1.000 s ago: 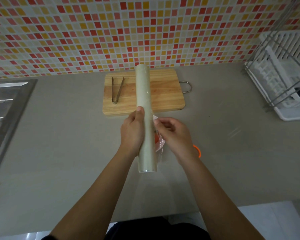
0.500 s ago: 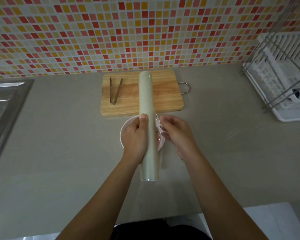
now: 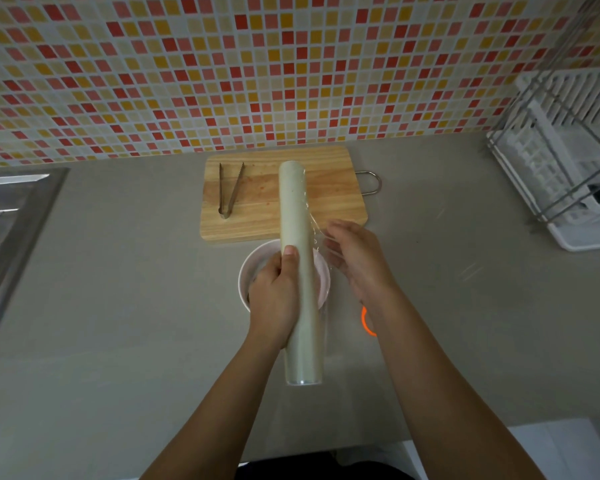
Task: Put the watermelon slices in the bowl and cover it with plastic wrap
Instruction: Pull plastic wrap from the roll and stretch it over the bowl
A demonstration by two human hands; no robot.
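Note:
My left hand (image 3: 274, 299) grips a long pale roll of plastic wrap (image 3: 297, 216), held lengthwise above a white bowl (image 3: 248, 268) on the grey counter. My right hand (image 3: 357, 261) pinches the loose clear film edge (image 3: 317, 233) just to the right of the roll. The bowl is mostly hidden under the roll and my left hand; only pinkish colour shows inside it, and no watermelon slices can be made out.
A wooden cutting board (image 3: 329, 202) with metal tongs (image 3: 230, 190) lies behind the bowl. A steel sink (image 3: 11, 216) is at left, a white dish rack (image 3: 565, 157) at right. An orange ring (image 3: 366, 322) peeks from under my right forearm.
The roll and both hands have shifted slightly right and toward the board. My right hand has pulled the film edge a little away from the roll, and more of the bowl shows.

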